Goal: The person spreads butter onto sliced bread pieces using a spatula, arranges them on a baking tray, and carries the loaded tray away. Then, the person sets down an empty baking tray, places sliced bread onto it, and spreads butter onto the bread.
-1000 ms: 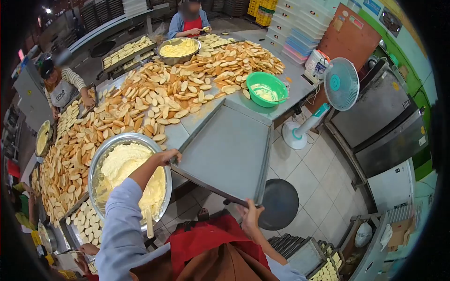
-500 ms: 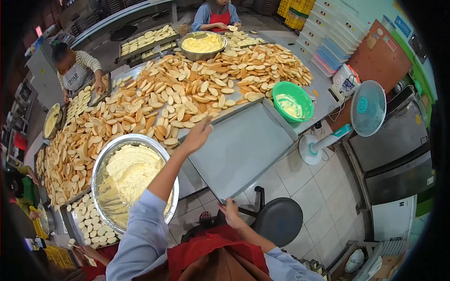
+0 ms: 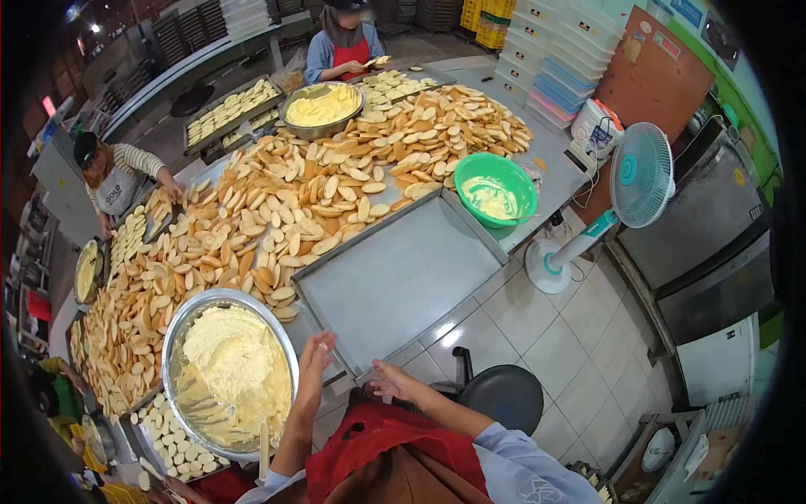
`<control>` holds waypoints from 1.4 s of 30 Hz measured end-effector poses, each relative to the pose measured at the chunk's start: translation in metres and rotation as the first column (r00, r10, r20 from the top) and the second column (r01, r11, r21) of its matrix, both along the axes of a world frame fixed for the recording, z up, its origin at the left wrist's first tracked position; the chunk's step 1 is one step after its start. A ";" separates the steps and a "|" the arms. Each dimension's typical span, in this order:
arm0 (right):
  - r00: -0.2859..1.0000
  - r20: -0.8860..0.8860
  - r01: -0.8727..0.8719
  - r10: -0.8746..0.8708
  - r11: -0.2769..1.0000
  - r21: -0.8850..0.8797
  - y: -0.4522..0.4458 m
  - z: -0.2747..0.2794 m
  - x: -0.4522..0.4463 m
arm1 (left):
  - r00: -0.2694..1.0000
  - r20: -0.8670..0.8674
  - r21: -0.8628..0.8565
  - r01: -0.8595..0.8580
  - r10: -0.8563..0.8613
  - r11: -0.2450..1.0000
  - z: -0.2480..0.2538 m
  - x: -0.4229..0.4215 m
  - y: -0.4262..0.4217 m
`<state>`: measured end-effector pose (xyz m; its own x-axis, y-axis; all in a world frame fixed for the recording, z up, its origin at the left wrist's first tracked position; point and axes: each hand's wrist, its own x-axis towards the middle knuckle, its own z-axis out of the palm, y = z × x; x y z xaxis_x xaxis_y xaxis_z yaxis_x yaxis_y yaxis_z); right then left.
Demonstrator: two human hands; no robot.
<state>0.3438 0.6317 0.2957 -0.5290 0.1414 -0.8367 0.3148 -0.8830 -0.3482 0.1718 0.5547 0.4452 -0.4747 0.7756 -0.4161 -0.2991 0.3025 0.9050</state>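
Observation:
A bare metal tray (image 3: pixel 401 277) lies at the table's edge in front of me, its near corner jutting out over the floor. My left hand (image 3: pixel 316 356) is beside the tray's near left side, fingers stretched out and holding nothing. Close to the near corner, my right hand (image 3: pixel 395 380) has its fingers apart and nothing in them; whether it touches the rim I cannot tell. On my left stands a large steel bowl (image 3: pixel 290 370) of pale yellow cream (image 3: pixel 225 353), with a spatula handle (image 3: pixel 264 452) at its near rim. Sliced bread pieces (image 3: pixel 252 218) are heaped behind the tray.
A green basin (image 3: pixel 531 195) with cream remains stands right of the tray. Beyond are a fan (image 3: pixel 640 172), stacked plastic boxes (image 3: pixel 579 50) and another cream bowl (image 3: pixel 315 132). Co-workers are around the table. A black stool (image 3: pixel 504 399) stands near my right side.
My left hand has come back from the tray's far left side toward me. My right hand has shifted off the near corner and opened. The tray now lies farther onto the table's edge.

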 end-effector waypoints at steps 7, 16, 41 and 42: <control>0.957 -0.277 0.091 -0.082 0.996 0.021 0.060 0.028 0.012 | 0.988 0.010 -0.006 0.156 -0.156 0.988 -0.002 -0.030 0.045; 0.946 -0.144 0.295 -0.289 0.955 0.021 0.094 0.059 0.027 | 0.990 0.134 0.070 0.039 -0.048 0.997 -0.010 -0.074 0.080; 0.966 0.052 0.056 -0.254 0.402 0.914 0.729 0.071 -0.027 | 0.824 0.316 -0.220 -0.419 0.471 0.881 -0.092 0.059 0.228; 0.962 0.078 -0.002 -0.262 0.278 0.961 0.773 0.052 -0.028 | 0.835 0.348 -0.210 -0.374 0.427 0.903 -0.083 0.070 0.238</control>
